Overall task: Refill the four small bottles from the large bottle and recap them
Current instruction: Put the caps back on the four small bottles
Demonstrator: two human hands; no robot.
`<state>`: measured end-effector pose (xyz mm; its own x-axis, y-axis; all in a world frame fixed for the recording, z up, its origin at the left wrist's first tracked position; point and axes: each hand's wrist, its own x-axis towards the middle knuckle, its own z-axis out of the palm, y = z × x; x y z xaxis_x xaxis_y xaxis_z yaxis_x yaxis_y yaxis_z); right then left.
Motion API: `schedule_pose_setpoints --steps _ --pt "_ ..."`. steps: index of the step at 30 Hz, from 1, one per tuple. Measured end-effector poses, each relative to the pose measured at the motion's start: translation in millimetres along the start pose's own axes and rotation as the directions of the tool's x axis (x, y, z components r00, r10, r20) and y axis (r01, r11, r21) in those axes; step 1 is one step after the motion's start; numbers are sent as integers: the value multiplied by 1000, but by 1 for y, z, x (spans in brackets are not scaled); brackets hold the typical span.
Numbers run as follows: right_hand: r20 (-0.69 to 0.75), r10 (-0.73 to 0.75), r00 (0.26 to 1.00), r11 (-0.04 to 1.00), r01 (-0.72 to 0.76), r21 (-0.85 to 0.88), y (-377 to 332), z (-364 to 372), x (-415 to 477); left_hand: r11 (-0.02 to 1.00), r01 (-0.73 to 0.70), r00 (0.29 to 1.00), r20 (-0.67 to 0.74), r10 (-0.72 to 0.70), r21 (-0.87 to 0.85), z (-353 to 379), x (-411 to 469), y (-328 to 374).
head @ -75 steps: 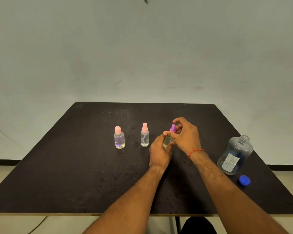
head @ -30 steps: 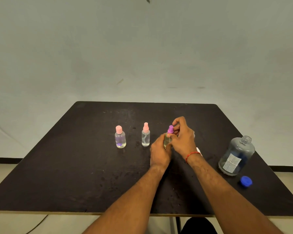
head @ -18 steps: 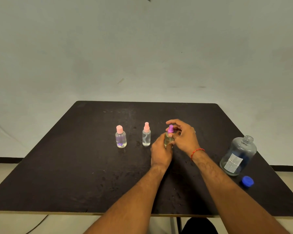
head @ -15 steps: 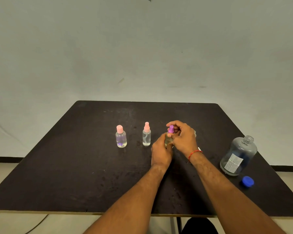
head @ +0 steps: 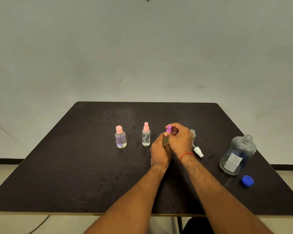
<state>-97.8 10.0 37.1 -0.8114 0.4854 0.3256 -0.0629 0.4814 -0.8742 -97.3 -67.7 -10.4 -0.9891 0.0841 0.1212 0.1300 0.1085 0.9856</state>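
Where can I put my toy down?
Bare: the left of the black table, beside the leftmost pink-capped clear bottle, and its far edge. Crowded: between the right hand and the large clear bottle, where a white spray cap lies.

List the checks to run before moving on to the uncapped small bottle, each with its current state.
1. Purple cap fully tightened under the right hand's pinch: cannot tell.
2. Left hand grips the third small bottle upright: ok.
3. Pink flip-cap bottle and pink spray bottle capped, upright: ok.
4. Fourth small bottle open, upright: ok; fill level: cannot tell.
5. White spray cap lying beside it on the table: ok.
6. Large bottle upright, open, blue cap off: ok.
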Motion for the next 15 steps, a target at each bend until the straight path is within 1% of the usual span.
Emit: schedule_pose_setpoints --steps 2,5,8,12,15 --pt "13 20 1000 1000 -20 8 2 1 3 1000 6 1000 10 -6 11 -1 -1 1" --pt "32 11 999 1000 -10 -10 3 -1 6 996 57 998 22 -55 -62 -1 -5 12" --pt "40 -8 999 999 9 -39 1 0 12 997 24 999 33 -22 -71 -1 -4 12" --pt "37 -21 999 998 23 -62 2 1 15 998 -49 998 28 48 38 -2 -6 13" --pt "38 -42 998 994 46 -101 4 0 15 1000 -27 999 18 26 3 -2 -7 16"
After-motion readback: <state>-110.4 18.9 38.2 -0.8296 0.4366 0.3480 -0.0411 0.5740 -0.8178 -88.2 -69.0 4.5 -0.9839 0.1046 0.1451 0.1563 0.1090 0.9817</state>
